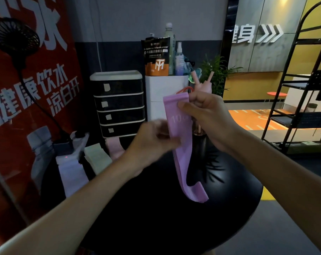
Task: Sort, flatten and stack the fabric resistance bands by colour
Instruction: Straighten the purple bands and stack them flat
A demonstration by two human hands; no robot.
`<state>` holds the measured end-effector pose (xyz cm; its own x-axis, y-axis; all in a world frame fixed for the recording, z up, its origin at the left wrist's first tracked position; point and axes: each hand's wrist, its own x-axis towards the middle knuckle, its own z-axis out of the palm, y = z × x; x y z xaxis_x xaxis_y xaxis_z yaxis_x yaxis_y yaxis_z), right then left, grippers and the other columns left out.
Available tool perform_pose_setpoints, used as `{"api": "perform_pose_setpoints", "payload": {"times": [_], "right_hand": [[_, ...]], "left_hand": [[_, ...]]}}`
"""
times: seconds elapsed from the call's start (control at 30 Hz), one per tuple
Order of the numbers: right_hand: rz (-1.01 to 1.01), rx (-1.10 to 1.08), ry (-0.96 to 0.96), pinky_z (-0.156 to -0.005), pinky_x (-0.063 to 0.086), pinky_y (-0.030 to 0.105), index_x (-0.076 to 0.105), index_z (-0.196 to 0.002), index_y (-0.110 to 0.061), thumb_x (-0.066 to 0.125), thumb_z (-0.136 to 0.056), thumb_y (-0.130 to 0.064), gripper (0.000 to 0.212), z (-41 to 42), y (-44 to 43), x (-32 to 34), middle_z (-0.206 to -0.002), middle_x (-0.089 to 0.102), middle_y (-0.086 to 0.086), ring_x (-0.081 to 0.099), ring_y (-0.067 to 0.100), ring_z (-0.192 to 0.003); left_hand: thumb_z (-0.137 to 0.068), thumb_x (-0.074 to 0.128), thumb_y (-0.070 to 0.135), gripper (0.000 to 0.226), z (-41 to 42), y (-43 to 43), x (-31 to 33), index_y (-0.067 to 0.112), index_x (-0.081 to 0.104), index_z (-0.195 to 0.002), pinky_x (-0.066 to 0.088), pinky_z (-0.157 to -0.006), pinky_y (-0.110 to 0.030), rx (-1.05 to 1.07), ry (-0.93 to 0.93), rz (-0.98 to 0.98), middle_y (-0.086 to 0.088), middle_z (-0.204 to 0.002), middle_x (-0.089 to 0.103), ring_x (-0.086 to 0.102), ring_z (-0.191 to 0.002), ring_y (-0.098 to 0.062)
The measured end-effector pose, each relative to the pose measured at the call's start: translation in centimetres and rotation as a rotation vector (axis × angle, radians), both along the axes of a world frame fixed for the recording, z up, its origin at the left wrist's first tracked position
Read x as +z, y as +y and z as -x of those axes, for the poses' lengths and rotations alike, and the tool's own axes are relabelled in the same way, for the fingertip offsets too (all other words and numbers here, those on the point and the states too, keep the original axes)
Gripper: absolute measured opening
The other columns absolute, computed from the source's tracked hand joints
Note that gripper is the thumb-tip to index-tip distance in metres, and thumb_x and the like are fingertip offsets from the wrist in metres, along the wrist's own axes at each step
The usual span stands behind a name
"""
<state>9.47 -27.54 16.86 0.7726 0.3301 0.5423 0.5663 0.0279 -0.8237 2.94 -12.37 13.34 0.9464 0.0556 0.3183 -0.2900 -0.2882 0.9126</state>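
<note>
A purple fabric band (pixel 180 150) hangs upright above the round black table (pixel 174 227), its lower end curling onto the tabletop. My right hand (pixel 204 115) pinches the band's top edge. My left hand (pixel 152 142) grips the band at its middle and looks blurred. On the table's far left lie three flat stacks: a lavender stack (pixel 72 173), a pale green stack (pixel 97 159) and a pink stack (pixel 114 150).
A black drawer unit (pixel 119 103) and a white bin (pixel 165 96) with a pouch, bottles and a spray stand behind the table. A power strip (pixel 71 144) and a fan on a cable sit at the left. A metal rack (pixel 303 89) stands at the right.
</note>
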Motion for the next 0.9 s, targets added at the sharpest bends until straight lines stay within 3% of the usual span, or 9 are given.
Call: {"api": "perform_pose_setpoints", "payload": {"times": [0.1,0.2,0.3,0.43,0.57,0.63,0.73,0.83,0.9], "right_hand": [[-0.030,-0.004,0.030,-0.087,0.053,0.042,0.070,-0.099,-0.001,0.062,-0.093,-0.009,0.013,-0.5,0.6,0.5,-0.095,0.072,0.014,0.066,0.019,-0.085],[-0.056,-0.008,0.079,-0.093,0.052,0.049,0.070,-0.102,0.000,0.063,-0.093,-0.013,0.017,-1.0,0.9,0.9,-0.094,0.073,0.009,0.068,0.028,-0.091],[-0.013,-0.022,0.076,-0.092,0.049,0.058,0.071,-0.102,-0.007,0.067,-0.089,-0.023,0.021,-2.1,1.1,1.2,-0.101,0.072,0.015,0.066,0.032,-0.095],[-0.042,-0.037,0.070,-0.072,0.048,0.047,0.073,-0.098,-0.007,0.073,-0.076,-0.035,0.035,-3.2,1.4,2.3,-0.107,0.068,0.020,0.061,0.032,-0.094],[-0.067,-0.022,0.023,-0.073,0.050,0.054,0.074,-0.097,-0.010,0.068,-0.085,-0.024,0.019,-3.5,1.4,3.5,-0.097,0.067,0.024,0.054,0.032,-0.083],[-0.067,-0.014,0.016,-0.063,0.044,0.038,0.073,-0.095,-0.006,0.067,-0.087,-0.023,0.020,-3.4,0.8,3.2,-0.088,0.061,0.020,0.048,0.029,-0.078],[-0.050,-0.009,0.057,-0.057,0.039,0.026,0.069,-0.092,0.004,0.071,-0.083,-0.025,0.030,-2.7,-0.2,1.1,-0.105,0.048,0.010,0.047,0.017,-0.076],[-0.061,0.006,0.150,-0.058,0.037,0.025,0.074,-0.086,-0.008,0.070,-0.086,-0.015,0.008,-0.8,-1.0,-1.8,-0.082,0.061,0.005,0.045,0.015,-0.067],[-0.045,0.020,0.206,-0.061,0.040,0.022,0.074,-0.090,-0.007,0.068,-0.088,-0.013,0.009,0.6,-1.4,-3.5,-0.077,0.066,0.002,0.049,0.014,-0.069]], "left_hand": [[-0.084,0.076,0.007,0.008,0.2,-0.3,-2.5,0.012,0.076,-0.091,0.056,-0.076,-0.026,0.069,0.005,-0.053,-0.002,-0.088,0.076,0.070,-0.079,-0.008],[-0.087,0.073,0.009,0.006,-0.4,0.1,-3.2,0.013,0.076,-0.084,0.048,-0.054,-0.017,0.122,0.027,-0.001,0.001,-0.071,0.073,0.062,-0.058,-0.002],[-0.090,0.070,0.007,0.005,-1.5,0.6,-3.2,0.006,0.074,-0.087,0.043,-0.044,-0.023,0.138,0.055,0.054,-0.021,-0.065,0.065,0.049,-0.043,-0.014],[-0.090,0.069,0.001,0.006,-4.0,1.5,-2.2,-0.004,0.069,-0.087,0.055,-0.049,-0.031,0.168,0.014,0.131,-0.017,-0.066,0.065,0.058,-0.048,-0.020],[-0.088,0.067,-0.004,0.007,-6.3,2.4,-0.8,-0.001,0.070,-0.083,0.054,-0.053,-0.030,0.180,-0.119,0.059,-0.008,-0.069,0.068,0.061,-0.053,-0.018],[-0.087,0.069,-0.005,0.013,-6.6,2.8,-0.9,0.005,0.071,-0.079,0.055,-0.057,-0.034,0.185,-0.168,0.014,-0.003,-0.068,0.069,0.063,-0.056,-0.019],[-0.084,0.068,-0.009,0.011,-5.0,2.7,-3.0,0.001,0.071,-0.080,0.058,-0.061,-0.043,0.148,-0.142,-0.011,-0.014,-0.070,0.070,0.066,-0.061,-0.027],[-0.085,0.069,-0.009,0.009,-2.1,1.9,-6.3,-0.001,0.070,-0.082,0.059,-0.058,-0.034,0.087,-0.047,-0.003,-0.016,-0.071,0.071,0.069,-0.062,-0.025],[-0.086,0.069,-0.009,0.007,-0.3,1.4,-8.2,-0.004,0.069,-0.082,0.057,-0.054,-0.030,0.059,0.022,0.060,-0.020,-0.068,0.070,0.067,-0.058,-0.025]]}}
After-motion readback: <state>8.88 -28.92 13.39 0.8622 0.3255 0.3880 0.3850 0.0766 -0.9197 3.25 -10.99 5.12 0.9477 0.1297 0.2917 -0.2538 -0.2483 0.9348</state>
